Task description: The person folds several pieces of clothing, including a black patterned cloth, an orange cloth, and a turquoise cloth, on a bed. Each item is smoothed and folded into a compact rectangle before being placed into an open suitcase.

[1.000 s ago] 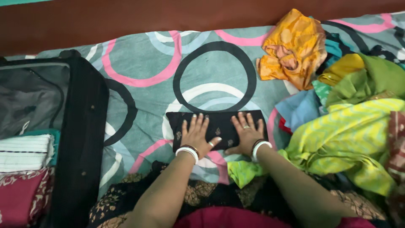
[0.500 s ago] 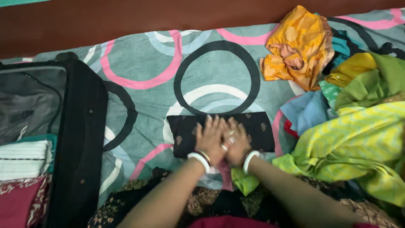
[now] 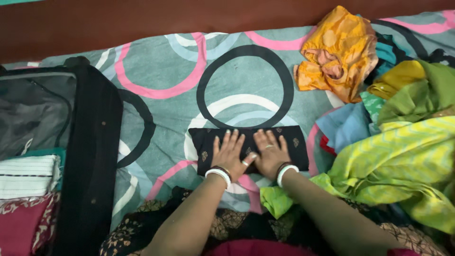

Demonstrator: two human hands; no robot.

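Note:
A folded black cloth (image 3: 295,144) with small gold motifs lies flat on the patterned bedsheet (image 3: 166,61) in front of me. My left hand (image 3: 230,154) presses palm-down on its middle-left part, fingers spread. My right hand (image 3: 271,152) lies flat beside it on the middle-right part, fingers apart. Both wrists wear white and dark bangles. Neither hand grips anything.
An open black suitcase (image 3: 92,142) at the left holds folded striped, teal and maroon clothes (image 3: 28,178). A heap of loose clothes fills the right: an orange garment (image 3: 334,52), a blue piece (image 3: 343,124), and yellow-green fabric (image 3: 403,156). A dark wooden board (image 3: 142,19) runs along the far edge.
My hands went from spread apart to overlapping at the cloth's centre, and now lie side by side again, closer together than a second ago. The cloth stays in place.

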